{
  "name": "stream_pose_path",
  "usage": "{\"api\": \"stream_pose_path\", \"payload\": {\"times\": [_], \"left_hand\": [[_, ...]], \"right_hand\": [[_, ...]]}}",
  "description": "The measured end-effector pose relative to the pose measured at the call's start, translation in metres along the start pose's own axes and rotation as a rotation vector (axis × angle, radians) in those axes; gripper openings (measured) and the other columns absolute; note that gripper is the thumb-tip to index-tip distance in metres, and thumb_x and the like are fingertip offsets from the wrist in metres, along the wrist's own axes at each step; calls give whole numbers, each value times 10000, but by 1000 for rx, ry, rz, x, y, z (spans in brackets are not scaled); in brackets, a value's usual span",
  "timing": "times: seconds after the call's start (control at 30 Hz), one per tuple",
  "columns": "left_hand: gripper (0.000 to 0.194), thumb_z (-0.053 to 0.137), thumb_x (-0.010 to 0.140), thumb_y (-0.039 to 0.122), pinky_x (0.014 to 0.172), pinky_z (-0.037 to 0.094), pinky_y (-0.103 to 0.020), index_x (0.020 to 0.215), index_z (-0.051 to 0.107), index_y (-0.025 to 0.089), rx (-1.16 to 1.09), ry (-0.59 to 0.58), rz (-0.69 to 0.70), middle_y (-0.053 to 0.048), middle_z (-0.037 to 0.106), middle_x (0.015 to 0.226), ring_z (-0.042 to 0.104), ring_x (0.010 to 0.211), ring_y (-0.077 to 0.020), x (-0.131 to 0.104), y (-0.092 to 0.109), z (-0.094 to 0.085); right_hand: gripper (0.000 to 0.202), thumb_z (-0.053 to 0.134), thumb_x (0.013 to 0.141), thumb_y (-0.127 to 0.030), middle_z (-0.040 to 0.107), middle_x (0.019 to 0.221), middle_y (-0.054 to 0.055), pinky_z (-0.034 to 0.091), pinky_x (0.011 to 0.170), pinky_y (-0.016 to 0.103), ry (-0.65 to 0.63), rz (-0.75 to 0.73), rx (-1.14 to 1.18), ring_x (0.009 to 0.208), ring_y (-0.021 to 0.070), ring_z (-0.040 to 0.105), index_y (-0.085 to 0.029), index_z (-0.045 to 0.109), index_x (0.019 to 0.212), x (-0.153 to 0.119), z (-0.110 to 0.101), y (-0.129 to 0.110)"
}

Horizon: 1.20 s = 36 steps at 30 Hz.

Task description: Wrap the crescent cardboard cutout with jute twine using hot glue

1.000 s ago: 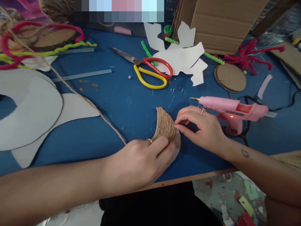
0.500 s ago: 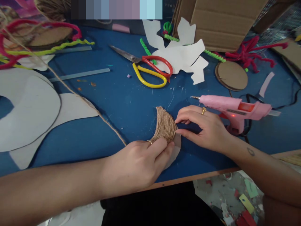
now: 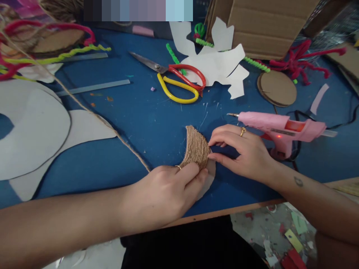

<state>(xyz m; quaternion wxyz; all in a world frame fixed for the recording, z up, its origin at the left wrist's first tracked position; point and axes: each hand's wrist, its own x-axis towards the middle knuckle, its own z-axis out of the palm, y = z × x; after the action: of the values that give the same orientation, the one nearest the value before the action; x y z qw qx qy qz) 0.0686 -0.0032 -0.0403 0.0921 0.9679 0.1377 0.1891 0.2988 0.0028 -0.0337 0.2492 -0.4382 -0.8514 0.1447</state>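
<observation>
A curved white cutout [image 3: 209,182], partly covered with tight rows of jute twine [image 3: 195,147], lies near the table's front edge. My left hand [image 3: 168,192] is closed over its lower part, fingers pressing on the twine rows. At the right edge of the wrapped part, my right hand [image 3: 241,151] pinches with thumb and forefinger. What exactly sits between those fingertips is too small to see, but they touch the twine's edge. A loose twine strand [image 3: 120,139] runs from the upper left to beneath my left hand. Just beyond my right hand lies a pink glue gun [image 3: 263,122], its red light lit.
Scissors [image 3: 179,84] with red and yellow handles lie beyond the wrapped piece. White cutouts [image 3: 33,130] cover the left side; another jagged cutout [image 3: 215,65] lies farther back. Cardboard discs [image 3: 277,87], glue sticks [image 3: 95,87], pipe cleaners [image 3: 303,61] and a cardboard box [image 3: 260,30] surround the work.
The view has shifted very slightly. Both hands keep their places on the twine-covered cutout, with no clear movement of either.
</observation>
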Motion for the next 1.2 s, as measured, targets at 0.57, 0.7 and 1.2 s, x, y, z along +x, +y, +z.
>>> {"api": "stream_pose_path", "payload": {"times": [0.57, 0.7, 1.2], "left_hand": [[251, 347, 994, 153, 443, 482, -232, 1105, 552, 60, -105, 44, -45, -42, 599, 816, 605, 630, -110, -1, 0, 1], [257, 342, 994, 153, 452, 493, -234, 1122, 544, 61, -101, 36, -40, -39, 602, 821, 616, 651, -118, 0, 0, -2], [269, 360, 983, 152, 442, 494, -246, 1038, 605, 55, -112, 12, -56, -56, 599, 782, 605, 608, -131, 1, 1, -1]], "right_hand": [[242, 686, 802, -346, 639, 976, 66, 516, 711, 278, -39, 32, 35, 819, 148, 589, -172, 590, 941, 1, -1, -3], [256, 687, 804, -352, 639, 986, 71, 506, 779, 295, -32, 32, 12, 872, 160, 598, -158, 595, 943, -1, 1, -3], [119, 624, 842, -223, 626, 971, 57, 497, 687, 221, -61, 40, 67, 768, 100, 565, -144, 599, 927, 1, -3, 0]]}}
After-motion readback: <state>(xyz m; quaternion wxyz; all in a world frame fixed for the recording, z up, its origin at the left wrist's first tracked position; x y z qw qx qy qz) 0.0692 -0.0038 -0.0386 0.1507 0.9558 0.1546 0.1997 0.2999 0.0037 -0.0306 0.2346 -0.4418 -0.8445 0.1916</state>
